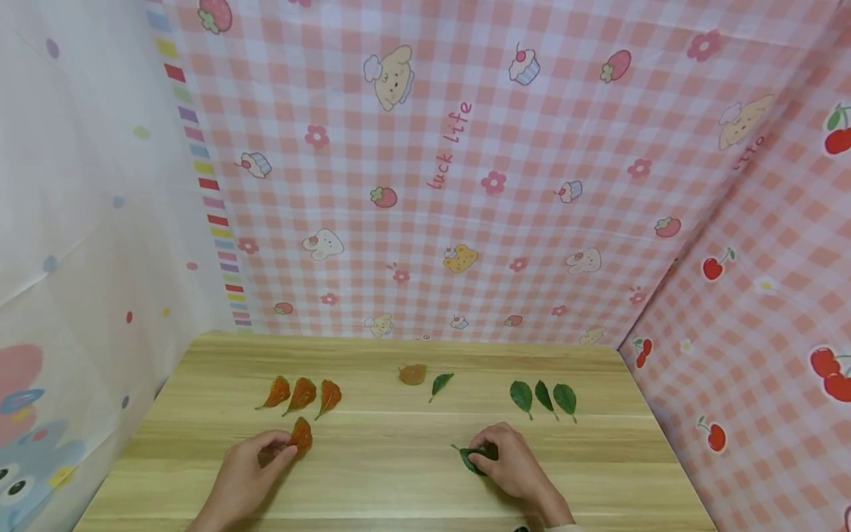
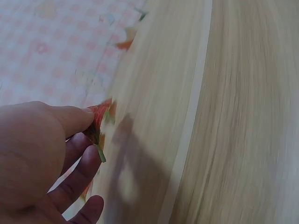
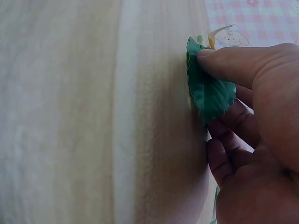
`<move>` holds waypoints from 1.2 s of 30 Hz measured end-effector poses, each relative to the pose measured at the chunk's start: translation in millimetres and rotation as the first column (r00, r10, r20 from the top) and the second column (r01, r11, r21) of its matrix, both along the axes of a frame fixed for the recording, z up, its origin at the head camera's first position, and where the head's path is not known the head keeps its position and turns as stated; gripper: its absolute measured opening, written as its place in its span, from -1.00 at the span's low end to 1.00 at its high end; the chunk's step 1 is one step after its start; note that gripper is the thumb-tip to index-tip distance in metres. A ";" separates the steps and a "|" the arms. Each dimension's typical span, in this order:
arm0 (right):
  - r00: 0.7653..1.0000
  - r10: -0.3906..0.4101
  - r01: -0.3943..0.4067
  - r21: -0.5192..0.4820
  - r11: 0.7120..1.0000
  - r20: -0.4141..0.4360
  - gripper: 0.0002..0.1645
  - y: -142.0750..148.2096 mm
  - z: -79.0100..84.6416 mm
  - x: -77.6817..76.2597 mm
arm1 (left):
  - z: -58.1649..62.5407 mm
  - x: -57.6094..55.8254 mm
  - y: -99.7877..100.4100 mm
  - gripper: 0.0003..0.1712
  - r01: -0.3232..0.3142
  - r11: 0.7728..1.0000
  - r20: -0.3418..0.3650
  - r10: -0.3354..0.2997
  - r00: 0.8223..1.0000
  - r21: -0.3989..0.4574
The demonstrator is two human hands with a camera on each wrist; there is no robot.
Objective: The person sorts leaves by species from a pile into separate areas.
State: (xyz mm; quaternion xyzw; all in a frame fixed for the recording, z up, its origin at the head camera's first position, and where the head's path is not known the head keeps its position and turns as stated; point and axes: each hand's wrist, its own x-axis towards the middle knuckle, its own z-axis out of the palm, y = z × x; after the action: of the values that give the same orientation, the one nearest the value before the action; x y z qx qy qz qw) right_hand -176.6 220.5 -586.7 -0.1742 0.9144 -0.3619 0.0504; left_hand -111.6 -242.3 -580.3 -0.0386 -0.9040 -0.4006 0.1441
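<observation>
My left hand [image 1: 251, 471] pinches an orange-red leaf [image 1: 302, 437] between thumb and fingers, just in front of a row of orange leaves [image 1: 302, 394] at the left. In the left wrist view the held leaf's green stem points down past the fingertips. On the other side, my right hand [image 1: 510, 462] holds a green leaf [image 1: 470, 459] with a toothed edge, the thumb lying across it. The right wrist view shows this leaf [image 3: 210, 93] close over the table. Part of it is hidden by the thumb and fingers.
Several green leaves [image 1: 521, 397] lie in a row at the back right of the wooden table [image 1: 372, 473]. Near the middle back lie a paler orange-brown leaf [image 1: 413, 374] and a small green leaf [image 1: 440, 384]. Patterned cloth [image 1: 425, 222] hangs behind and at both sides.
</observation>
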 end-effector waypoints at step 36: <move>1.000 0.003 -0.003 -0.010 1.000 -0.015 -0.92 1.2 -0.3 1.6 | -6.6 -5.2 -54.8 -0.88 -0.066 0.995 0.112 0.075 0.991 -0.077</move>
State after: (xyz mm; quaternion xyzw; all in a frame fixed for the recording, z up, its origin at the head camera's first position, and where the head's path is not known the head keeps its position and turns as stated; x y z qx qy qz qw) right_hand -175.0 221.7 -587.1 -0.1784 0.9127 -0.3651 0.0434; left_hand -116.9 -297.1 -586.9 0.0113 -0.9256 -0.3637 0.1043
